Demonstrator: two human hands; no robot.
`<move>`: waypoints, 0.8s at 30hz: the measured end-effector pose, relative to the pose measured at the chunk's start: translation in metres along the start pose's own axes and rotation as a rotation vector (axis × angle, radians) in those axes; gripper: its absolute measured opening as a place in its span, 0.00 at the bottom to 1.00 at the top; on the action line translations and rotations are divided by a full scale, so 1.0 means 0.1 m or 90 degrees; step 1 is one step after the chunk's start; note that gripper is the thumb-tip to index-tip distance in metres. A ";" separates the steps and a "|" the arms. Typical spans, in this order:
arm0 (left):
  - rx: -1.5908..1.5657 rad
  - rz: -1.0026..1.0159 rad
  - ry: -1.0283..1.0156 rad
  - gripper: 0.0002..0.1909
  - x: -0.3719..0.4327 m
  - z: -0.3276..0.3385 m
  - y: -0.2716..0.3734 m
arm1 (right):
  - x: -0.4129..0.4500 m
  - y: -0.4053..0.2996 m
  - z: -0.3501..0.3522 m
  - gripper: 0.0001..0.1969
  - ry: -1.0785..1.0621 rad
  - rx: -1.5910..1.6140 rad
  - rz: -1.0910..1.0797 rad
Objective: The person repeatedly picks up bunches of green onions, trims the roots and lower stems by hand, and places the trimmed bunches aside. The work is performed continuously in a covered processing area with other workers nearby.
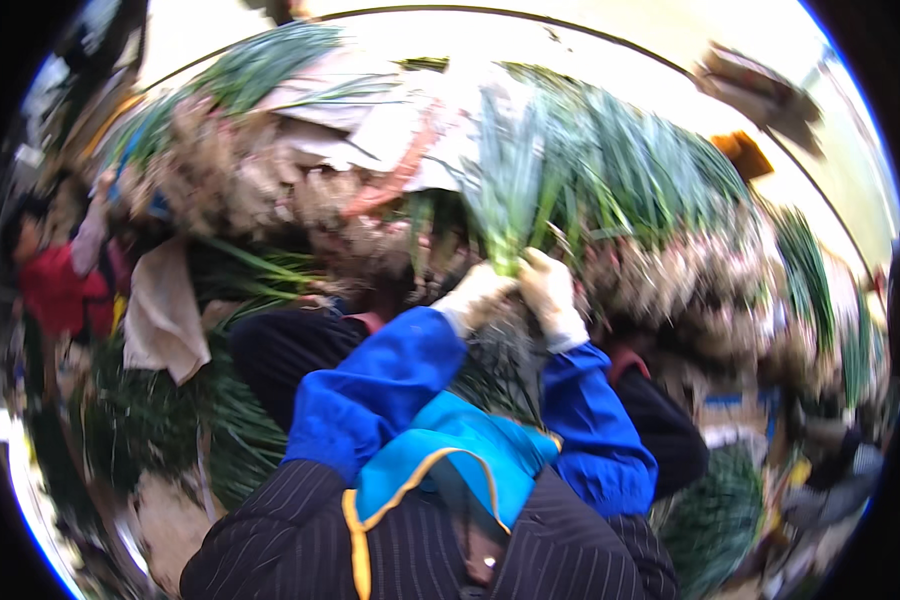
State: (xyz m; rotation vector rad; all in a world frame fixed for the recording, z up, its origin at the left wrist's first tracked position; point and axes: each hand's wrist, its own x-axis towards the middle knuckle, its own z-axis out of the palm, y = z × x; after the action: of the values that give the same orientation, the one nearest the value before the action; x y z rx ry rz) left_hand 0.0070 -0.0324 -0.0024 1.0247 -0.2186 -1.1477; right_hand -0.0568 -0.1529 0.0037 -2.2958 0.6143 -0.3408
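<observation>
Both my hands wear pale gloves, with blue sleeves over the forearms. My left hand (481, 294) and my right hand (549, 289) meet around the base of a bunch of green onions (506, 187). Its leaves point away from me, and stringy roots hang below my fingers. Just beyond and to the right, a long row of green onions (630, 172) lies with roots towards me. At the left, a heap of rooty green onions (225, 165) lies beside white sheets (390, 127). Motion blur hides the finer detail.
A person in red (64, 289) is at the far left, another person (832, 480) at the lower right. A pale cloth (165, 311) hangs at the left. More green leaves (712, 510) are heaped low on the right. An orange object (742, 155) lies beyond the row.
</observation>
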 end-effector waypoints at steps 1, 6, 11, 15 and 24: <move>-0.003 0.007 0.037 0.09 -0.04 0.02 0.03 | -0.02 0.03 0.04 0.12 0.008 0.162 0.054; 0.067 0.025 0.100 0.05 -0.21 0.01 0.18 | -0.08 0.32 0.18 0.10 0.187 0.544 0.248; -0.124 0.037 0.021 0.12 -0.38 -0.17 0.11 | -0.40 0.62 -0.09 0.19 -0.719 -0.133 0.240; -0.118 -0.117 0.052 0.09 -0.33 -0.24 -0.03 | -0.29 0.44 0.08 0.21 -0.293 0.687 0.383; -0.041 0.074 0.182 0.05 -0.33 -0.17 -0.10 | -0.10 0.13 0.54 0.09 0.207 1.244 0.346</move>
State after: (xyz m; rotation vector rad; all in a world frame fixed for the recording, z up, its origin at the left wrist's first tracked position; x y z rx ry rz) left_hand -0.0038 0.0044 -0.0077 1.0915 -0.0124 -0.8861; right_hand -0.0475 -0.1245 -0.0442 -0.1943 0.5495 -0.6221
